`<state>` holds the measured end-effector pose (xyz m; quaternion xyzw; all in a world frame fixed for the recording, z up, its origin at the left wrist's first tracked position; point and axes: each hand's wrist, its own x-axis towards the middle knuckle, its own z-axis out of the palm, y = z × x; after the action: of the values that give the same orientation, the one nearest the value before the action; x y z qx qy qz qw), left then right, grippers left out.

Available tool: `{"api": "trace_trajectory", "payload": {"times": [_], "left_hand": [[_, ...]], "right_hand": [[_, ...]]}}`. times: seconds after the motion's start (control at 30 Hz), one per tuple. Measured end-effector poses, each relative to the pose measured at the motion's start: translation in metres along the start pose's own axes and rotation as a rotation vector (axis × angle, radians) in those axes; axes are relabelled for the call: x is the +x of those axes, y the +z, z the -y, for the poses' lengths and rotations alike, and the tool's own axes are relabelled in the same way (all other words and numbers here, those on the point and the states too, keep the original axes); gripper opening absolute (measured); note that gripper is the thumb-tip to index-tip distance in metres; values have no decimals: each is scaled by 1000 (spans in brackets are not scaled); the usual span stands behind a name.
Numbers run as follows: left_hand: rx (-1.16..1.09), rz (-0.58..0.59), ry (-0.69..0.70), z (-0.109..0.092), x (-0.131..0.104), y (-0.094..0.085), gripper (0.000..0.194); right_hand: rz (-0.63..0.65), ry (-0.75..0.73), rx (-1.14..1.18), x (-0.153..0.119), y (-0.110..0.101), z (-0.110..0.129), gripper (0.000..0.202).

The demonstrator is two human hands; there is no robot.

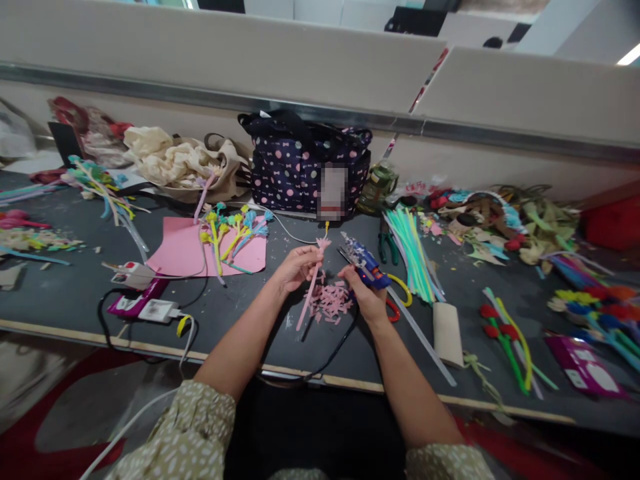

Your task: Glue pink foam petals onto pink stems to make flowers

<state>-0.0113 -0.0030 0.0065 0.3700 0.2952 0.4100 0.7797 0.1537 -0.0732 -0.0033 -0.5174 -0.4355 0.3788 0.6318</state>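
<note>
My left hand [299,265] pinches a pink fuzzy stem [309,300], like a pipe cleaner, just below a small pink cluster at its top. The stem slants down toward me. My right hand [369,301] is wrapped round a blue glue gun [369,263], its whitish-smeared nozzle pointing up and left, apart from the pink cluster. From the gun's back end a long translucent glue stick [423,340] runs down to the right. A heap of short pink pieces [330,303] lies on the table between my hands. Beside the gun show a yellow loop [407,291] and a red loop [394,310], seemingly scissor handles.
Behind my hands stands a dark patterned bag [285,167] with a phone-like object, blurred out, against it. Pink paper [170,247] at left carries colourful fuzzy flowers. Green-handled pliers [387,243], a bundle of stems [413,257] and a beige roll [447,333] lie right. Cords cross the table.
</note>
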Motion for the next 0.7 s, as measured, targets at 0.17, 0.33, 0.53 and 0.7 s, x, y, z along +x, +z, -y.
{"api": "trace_trajectory", "payload": {"times": [0.17, 0.33, 0.53, 0.7], "left_hand": [[101, 75, -134, 5, 0, -1, 24], [166, 156, -188, 7, -1, -2, 20], [211, 229, -233, 7, -2, -3, 20], [227, 250, -244, 9, -3, -3, 24]], "right_hand": [[-55, -99, 98, 8, 1, -1, 21], [-26, -96, 18, 9, 0, 5, 22], [-21, -61, -137, 10, -1, 4, 27], [10, -68, -178, 14, -6, 1, 25]]}}
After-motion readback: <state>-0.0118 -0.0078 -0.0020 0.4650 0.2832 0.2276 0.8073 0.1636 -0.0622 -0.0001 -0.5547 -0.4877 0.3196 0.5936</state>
